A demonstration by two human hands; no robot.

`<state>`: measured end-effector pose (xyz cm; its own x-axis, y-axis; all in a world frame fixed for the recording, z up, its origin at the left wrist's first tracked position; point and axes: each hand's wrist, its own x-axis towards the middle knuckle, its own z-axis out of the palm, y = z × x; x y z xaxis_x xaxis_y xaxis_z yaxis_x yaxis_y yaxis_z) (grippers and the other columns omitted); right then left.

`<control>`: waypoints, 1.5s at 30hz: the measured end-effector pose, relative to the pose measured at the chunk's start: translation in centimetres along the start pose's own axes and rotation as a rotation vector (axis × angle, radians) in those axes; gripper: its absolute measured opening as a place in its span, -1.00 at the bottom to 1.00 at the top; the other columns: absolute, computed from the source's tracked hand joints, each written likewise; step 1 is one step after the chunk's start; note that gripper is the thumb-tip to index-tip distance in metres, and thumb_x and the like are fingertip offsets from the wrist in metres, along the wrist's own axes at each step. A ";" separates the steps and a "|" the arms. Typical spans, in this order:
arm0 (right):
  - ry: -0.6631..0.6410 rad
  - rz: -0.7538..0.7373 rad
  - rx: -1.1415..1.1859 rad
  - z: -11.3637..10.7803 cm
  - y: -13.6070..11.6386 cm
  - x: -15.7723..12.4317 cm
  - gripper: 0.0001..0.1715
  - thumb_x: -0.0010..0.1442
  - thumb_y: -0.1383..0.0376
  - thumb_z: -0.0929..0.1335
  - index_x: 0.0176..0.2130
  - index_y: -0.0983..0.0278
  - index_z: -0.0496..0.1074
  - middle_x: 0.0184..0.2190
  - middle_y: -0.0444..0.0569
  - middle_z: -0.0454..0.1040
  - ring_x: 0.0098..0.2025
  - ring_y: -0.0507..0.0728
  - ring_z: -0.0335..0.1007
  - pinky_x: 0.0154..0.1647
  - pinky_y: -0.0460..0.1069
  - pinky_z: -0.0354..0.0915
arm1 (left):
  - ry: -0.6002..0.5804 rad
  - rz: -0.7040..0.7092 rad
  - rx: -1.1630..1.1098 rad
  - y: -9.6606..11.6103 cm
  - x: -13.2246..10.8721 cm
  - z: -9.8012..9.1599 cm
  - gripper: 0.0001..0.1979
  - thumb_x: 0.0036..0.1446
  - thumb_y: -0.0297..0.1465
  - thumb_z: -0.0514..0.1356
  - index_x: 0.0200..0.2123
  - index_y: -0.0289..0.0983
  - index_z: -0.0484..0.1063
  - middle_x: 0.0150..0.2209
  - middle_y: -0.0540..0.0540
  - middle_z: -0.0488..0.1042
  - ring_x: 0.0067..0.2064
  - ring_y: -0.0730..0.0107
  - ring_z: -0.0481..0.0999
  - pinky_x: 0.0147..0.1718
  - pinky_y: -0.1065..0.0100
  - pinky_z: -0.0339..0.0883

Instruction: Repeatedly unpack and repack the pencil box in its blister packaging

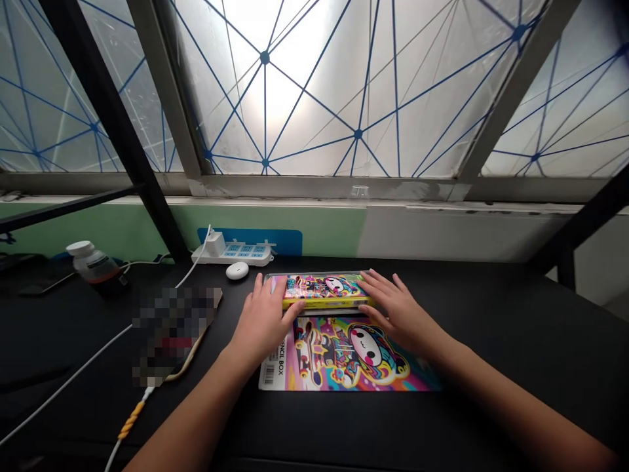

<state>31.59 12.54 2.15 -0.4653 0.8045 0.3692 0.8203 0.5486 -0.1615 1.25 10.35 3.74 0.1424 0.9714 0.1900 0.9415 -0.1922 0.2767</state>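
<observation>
A slim pencil box (327, 287) with a yellow front edge and a bright cartoon print lies lengthwise in front of me. My left hand (263, 316) holds its left end, fingers over the top and thumb along the front edge. At the other end, my right hand (396, 307) grips it with the fingers on top and the thumb at the front corner. Under and in front of the box is a flat, colourful printed card (334, 367) marked "PENCIL BOX", with a barcode at its left. The right forearm partly covers the card's right side.
On the black table (314, 432), a phone (196, 341) with a blurred screen lies left, its cable (130, 419) running forward. Behind are a white round case (237, 271), a power strip (246, 252) and a bottle (95, 265). Dark frame bars (113, 124) stand before the window.
</observation>
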 end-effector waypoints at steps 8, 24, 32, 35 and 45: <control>0.006 -0.119 -0.315 0.6 -1.9 -0.5 -0.30 0.38 -0.04 0.22 0.28 0.35 0.27 0.37 0.29 0.13 0.39 0.46 0.01 0.30 0.50 -0.05 | -0.067 0.011 0.140 0.4 0.5 -0.3 -0.36 0.39 -0.01 -0.19 0.34 -0.26 0.18 0.47 -0.29 -0.24 0.46 -0.16 -0.16 0.22 -0.27 0.04; -0.231 -0.096 0.199 -0.2 -7.1 -1.4 -0.39 0.27 -0.08 0.34 0.10 0.29 0.35 0.10 0.17 0.39 0.13 0.32 0.26 0.15 0.20 0.24 | -0.110 0.150 0.074 2.0 6.4 2.7 -0.28 0.34 0.04 -0.16 0.38 -0.25 0.13 0.42 -0.29 0.03 0.44 -0.15 -0.07 0.30 -0.23 -0.17; -0.094 0.041 0.018 0.5 -7.3 -1.6 -0.64 0.31 0.00 0.32 -0.30 0.23 0.30 -0.28 0.03 0.44 -0.24 0.20 0.33 -0.21 0.06 0.23 | -0.145 0.103 0.102 0.6 6.4 1.9 -0.30 0.33 0.07 -0.19 0.41 -0.10 0.05 0.44 -0.27 -0.04 0.46 -0.13 -0.15 0.29 -0.25 -0.20; -0.107 0.086 0.097 -0.8 -6.9 -1.6 -0.61 0.30 -0.04 0.31 -0.29 0.21 0.27 -0.40 -0.07 0.43 -0.40 0.12 0.29 -0.37 -0.01 0.15 | -0.199 0.125 0.082 0.6 6.4 1.3 -0.32 0.32 0.06 -0.15 0.40 -0.06 0.07 0.45 -0.26 -0.06 0.46 -0.12 -0.17 0.30 -0.24 -0.22; -0.537 0.380 0.350 -6.1 6.4 1.9 -0.34 0.08 -0.30 0.31 -0.47 0.23 0.39 -0.54 -0.14 0.36 -0.48 0.05 0.20 -0.50 -0.05 0.09 | -0.126 0.215 0.011 2.7 5.1 0.5 -0.60 0.37 -0.15 -0.13 -0.04 -0.18 0.41 0.19 -0.21 0.42 0.37 -0.09 0.13 0.23 -0.45 -0.19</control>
<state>37.97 16.14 7.40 -0.3424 0.9047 -0.2534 0.8448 0.1784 -0.5044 4.62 14.81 5.02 0.3756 0.9184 0.1246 0.8888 -0.3950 0.2324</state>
